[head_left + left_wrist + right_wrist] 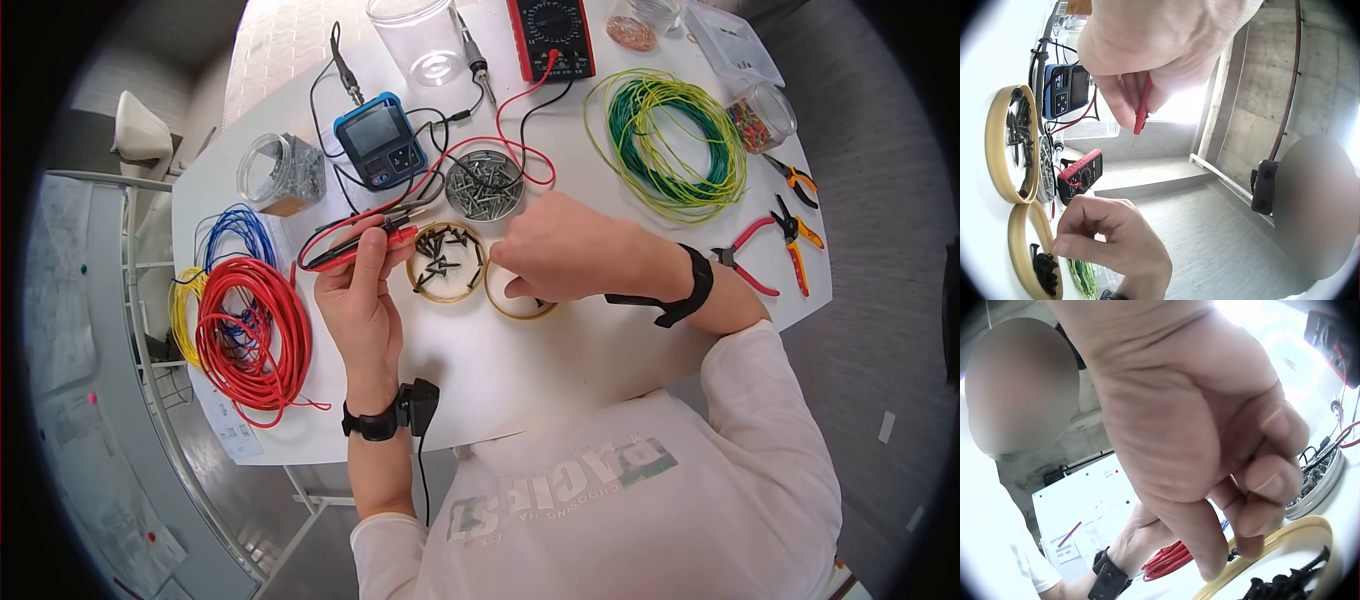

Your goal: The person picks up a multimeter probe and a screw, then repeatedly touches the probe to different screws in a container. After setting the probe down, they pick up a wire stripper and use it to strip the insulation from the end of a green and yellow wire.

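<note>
My left hand [362, 315] holds a pair of multimeter test probes [402, 238], one red and one black, between thumb and fingers. In the left wrist view the red probe [1142, 112] shows its thin metal tip. My right hand [560, 245], fingers curled and thumb pointing down, hovers at the rim of a shallow yellow-rimmed dish [522, 317]. Black screws [1045, 272] lie in that dish. I cannot tell whether the right fingertips pinch anything. A second yellow-rimmed dish [450, 299] beside it contains more dark screws [435, 248].
Behind the dishes stand a round tin of silver screws [485, 187], a blue handheld meter [380, 140] and a red multimeter [552, 35]. Coiled red wire [255, 330] lies left, green wire [665, 145] right. Pliers [745, 255] and a soldering iron [475, 55] also lie there.
</note>
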### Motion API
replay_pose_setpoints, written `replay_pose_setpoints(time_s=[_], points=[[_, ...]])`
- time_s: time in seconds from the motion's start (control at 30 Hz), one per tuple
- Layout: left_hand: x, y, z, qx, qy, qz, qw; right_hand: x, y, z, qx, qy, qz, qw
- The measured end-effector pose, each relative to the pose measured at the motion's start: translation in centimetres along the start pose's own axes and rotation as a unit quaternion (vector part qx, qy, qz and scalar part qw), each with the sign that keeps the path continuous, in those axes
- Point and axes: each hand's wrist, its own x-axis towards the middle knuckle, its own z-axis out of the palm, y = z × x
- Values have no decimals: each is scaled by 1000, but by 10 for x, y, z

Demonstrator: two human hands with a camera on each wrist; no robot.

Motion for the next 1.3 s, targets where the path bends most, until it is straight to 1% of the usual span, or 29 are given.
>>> replay_pose_setpoints(time_s=[0.13,0.2,0.23,0.3,0.33,0.43,0.5,0.53,0.57,0.6,0.63,0.67,0.7,0.73,0.77,0.83,0.87,0.93,1.07,1.13,1.27,1.3], points=[[0,0,1,-1,0,0,1000,1,-3,7,5,-2,8,1000],[0,0,1,0,-2,0,1000,4,-2,17,-21,35,-9,999],[0,1,1,0,-3,-1,1000,5,-1,18,-21,35,-9,999],[0,0,1,1,-3,-1,1000,6,-2,18,-18,-3,-10,1000],[0,0,1,2,-3,-1,1000,7,-2,18,-18,-3,-10,1000],[0,0,2,-1,1,-2,1000,9,-3,17,11,-2,-14,1000],[-1,1,3,0,0,-3,1000,11,2,15,97,56,-36,993],[-1,2,3,1,-1,-4,1000,11,5,12,97,55,-36,993],[-1,1,3,1,-1,-3,1000,12,10,6,197,54,-31,978],[-1,0,2,9,-5,-2,1000,13,14,0,294,53,-26,954],[-1,0,2,17,-9,-1,1000,14,16,-3,293,54,-27,954],[-1,0,2,17,-9,0,1000,15,18,-7,380,46,11,924],[-2,0,2,16,-12,-1,1000,16,19,-9,464,39,50,884],[-2,0,2,15,-14,-3,1000,18,20,-10,505,24,68,860],[-2,0,2,15,-14,-3,1000,20,21,-10,505,24,68,860],[-2,1,4,11,-26,-3,1000,23,20,-8,586,70,47,806],[-3,0,4,11,-26,-3,1000,23,20,-7,587,71,47,805],[-3,0,5,5,-26,-13,1000,25,20,-6,647,100,22,755],[-3,-1,7,12,-35,-19,999,23,17,-6,657,112,27,745],[-3,-1,7,15,-36,-13,999,22,16,-6,642,115,7,758],[-3,0,8,21,-38,-9,999,20,12,-7,633,124,-5,764],[-3,0,8,20,-41,-9,999,19,11,-7,623,132,-11,771]])
